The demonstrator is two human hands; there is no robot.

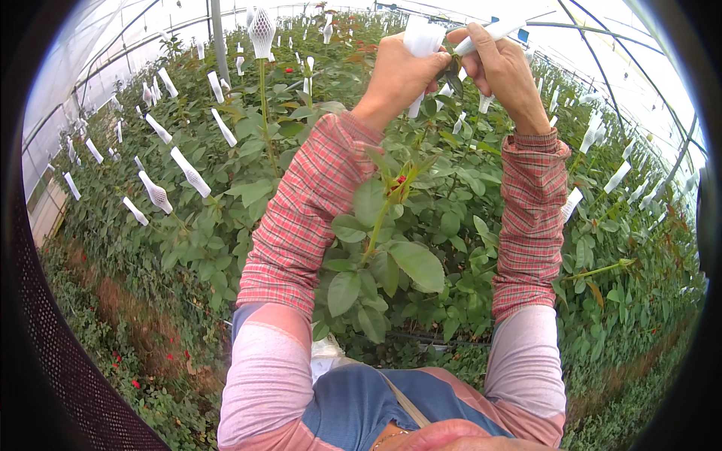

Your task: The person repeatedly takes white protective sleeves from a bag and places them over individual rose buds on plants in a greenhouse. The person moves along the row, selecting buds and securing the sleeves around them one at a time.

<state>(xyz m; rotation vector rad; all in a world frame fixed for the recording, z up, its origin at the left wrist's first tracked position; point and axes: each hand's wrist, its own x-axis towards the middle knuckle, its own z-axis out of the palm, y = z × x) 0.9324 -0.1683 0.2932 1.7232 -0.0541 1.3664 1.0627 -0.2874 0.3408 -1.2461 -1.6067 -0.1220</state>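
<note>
Both hands are raised at the top of the view, above rose bushes. My left hand [403,70] grips a bundle of white mesh sleeves [423,38], its thumb and finger meeting at green leaves [453,76] between the hands. In my right hand [499,67] is a single narrow white sleeve [491,36], pinched near the leaves and slanting up to the right. Whether a bud is inside it cannot be seen. Below the hands, between the forearms, stands an uncovered rose bud [399,186] showing a little red, on a thick green stem.
Sleeved rose buds stand on both sides, one upright in a stretched net [262,34] at upper left and others leaning, such as a sleeved bud [190,172] at left. A bare-tipped stem [598,272] juts out at right. A grey metal post [219,42] rises behind the bushes.
</note>
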